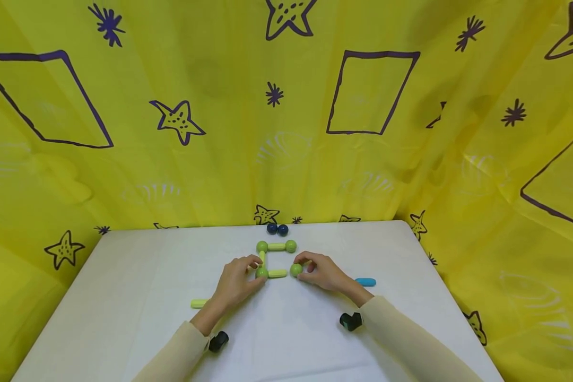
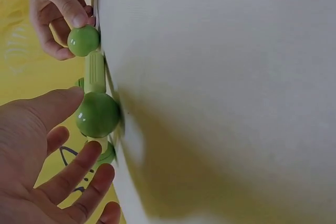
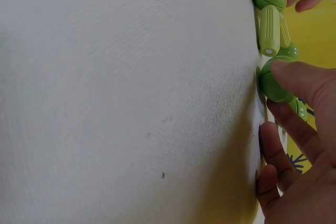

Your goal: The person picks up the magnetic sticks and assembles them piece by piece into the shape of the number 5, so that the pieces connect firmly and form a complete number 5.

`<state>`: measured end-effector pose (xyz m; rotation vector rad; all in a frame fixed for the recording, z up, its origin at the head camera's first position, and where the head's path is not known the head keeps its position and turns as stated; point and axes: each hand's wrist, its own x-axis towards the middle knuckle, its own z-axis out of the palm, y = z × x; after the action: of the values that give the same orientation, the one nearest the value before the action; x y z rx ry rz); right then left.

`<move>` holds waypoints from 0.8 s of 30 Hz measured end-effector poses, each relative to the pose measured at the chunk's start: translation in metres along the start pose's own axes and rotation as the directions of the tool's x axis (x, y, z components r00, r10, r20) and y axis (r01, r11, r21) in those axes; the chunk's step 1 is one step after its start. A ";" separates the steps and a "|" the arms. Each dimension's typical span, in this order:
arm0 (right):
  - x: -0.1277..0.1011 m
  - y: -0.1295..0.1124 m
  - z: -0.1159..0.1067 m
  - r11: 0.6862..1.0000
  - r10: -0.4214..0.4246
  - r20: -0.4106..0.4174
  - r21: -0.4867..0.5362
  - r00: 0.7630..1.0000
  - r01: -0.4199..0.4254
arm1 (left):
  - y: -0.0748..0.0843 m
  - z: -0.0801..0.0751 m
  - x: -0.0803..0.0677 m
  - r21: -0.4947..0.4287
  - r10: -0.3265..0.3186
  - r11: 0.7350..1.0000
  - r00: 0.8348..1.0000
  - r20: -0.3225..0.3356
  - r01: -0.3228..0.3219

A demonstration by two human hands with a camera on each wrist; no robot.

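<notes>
One green ball (image 1: 296, 270) is pinched by the right hand (image 1: 326, 273), just off the bare end of a yellow-green rod (image 1: 277, 274) on the desk (image 1: 124, 281). The rod's corner ball (image 1: 261, 272) is kinda loosely gripped by the left hand (image 1: 235, 281). Two dark blue balls (image 1: 272, 228) can be seen further back.

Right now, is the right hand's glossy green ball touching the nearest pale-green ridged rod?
No, white tabletop shows between the ball and the rod.
</notes>
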<state>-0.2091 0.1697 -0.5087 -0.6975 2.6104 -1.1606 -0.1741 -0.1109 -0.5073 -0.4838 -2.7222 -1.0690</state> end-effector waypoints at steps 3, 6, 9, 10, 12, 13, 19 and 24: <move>-0.001 0.001 0.001 1.000 0.006 -0.001 0.005 1.000 -0.006 | 0.003 0.000 0.004 0.027 0.020 0.999 1.000 0.008 -0.020; -0.001 0.001 0.002 1.000 0.007 -0.002 0.009 1.000 -0.007 | 0.006 0.000 0.008 0.052 0.054 0.997 0.998 0.013 -0.055; -0.001 0.000 0.002 1.000 0.008 -0.007 0.008 1.000 -0.008 | 0.009 0.002 0.013 0.078 0.104 0.991 0.995 0.013 -0.104; -0.001 0.000 0.002 1.000 0.009 -0.009 0.009 1.000 -0.009 | 0.010 0.002 0.014 0.084 0.117 0.989 0.993 0.017 -0.118; -0.001 0.000 0.002 1.000 0.011 -0.011 0.011 1.000 -0.011 | 0.013 0.004 0.017 0.090 0.135 0.987 0.991 0.026 -0.137; -0.001 0.000 0.002 1.000 0.012 -0.012 0.011 1.000 -0.011 | 0.014 0.004 0.018 0.092 0.141 0.985 0.990 0.029 -0.143; -0.001 0.000 0.003 1.000 0.009 -0.020 0.010 1.000 -0.009 | 0.017 0.008 0.018 0.098 0.128 0.987 0.991 0.033 -0.130; 0.000 0.000 0.004 1.000 0.002 -0.033 0.002 0.999 -0.002 | 0.013 0.010 0.013 0.082 0.105 0.991 0.994 -0.005 -0.105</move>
<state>-0.2075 0.1672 -0.5111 -0.6814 2.6360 -1.1840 -0.1817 -0.0919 -0.5030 -0.5994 -2.6863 -0.9274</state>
